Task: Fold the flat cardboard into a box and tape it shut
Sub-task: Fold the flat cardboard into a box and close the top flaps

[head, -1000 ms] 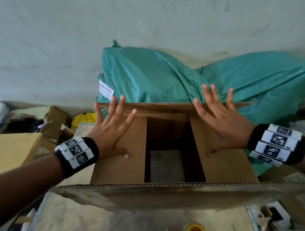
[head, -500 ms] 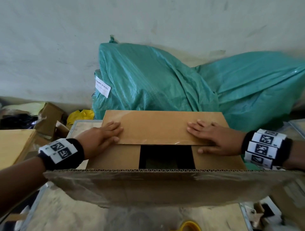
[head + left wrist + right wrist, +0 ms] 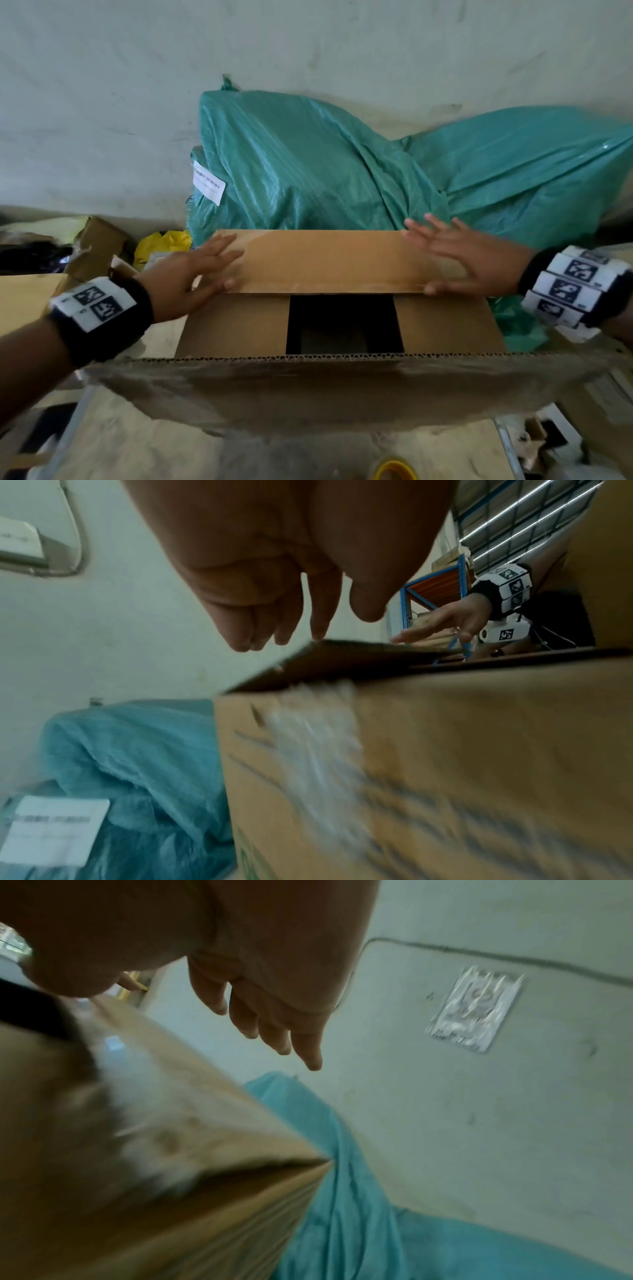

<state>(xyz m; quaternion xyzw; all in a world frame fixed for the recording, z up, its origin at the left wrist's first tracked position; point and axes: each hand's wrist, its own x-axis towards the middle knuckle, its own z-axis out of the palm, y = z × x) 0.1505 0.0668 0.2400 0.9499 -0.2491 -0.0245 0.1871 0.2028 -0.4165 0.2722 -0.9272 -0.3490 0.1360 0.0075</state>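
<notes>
A brown cardboard box (image 3: 445, 325) stands in front of me with its top partly closed. Both short side flaps lie folded inward, and a dark gap shows between them. The far long flap (image 3: 325, 263) lies down over them. The near long flap (image 3: 325, 387) still sticks out toward me. My left hand (image 3: 205, 267) is at the far flap's left end with straight fingers and its thumb at the flap's near edge. My right hand (image 3: 452, 253) mirrors it at the right end, fingers spread. In the left wrist view my left hand's fingers (image 3: 281, 626) hover just over the flap corner.
A large green sack (image 3: 308, 164) leans on the wall right behind the box. Cardboard pieces and a yellow bag (image 3: 161, 243) lie at the left. A yellow tape roll (image 3: 394, 471) sits on the surface near the bottom edge. Small clutter lies at the lower right.
Both hands pushed the upright far flap down flat over the side flaps. Since then they have slid outward to the flap's ends, and their fingers have lifted and spread.
</notes>
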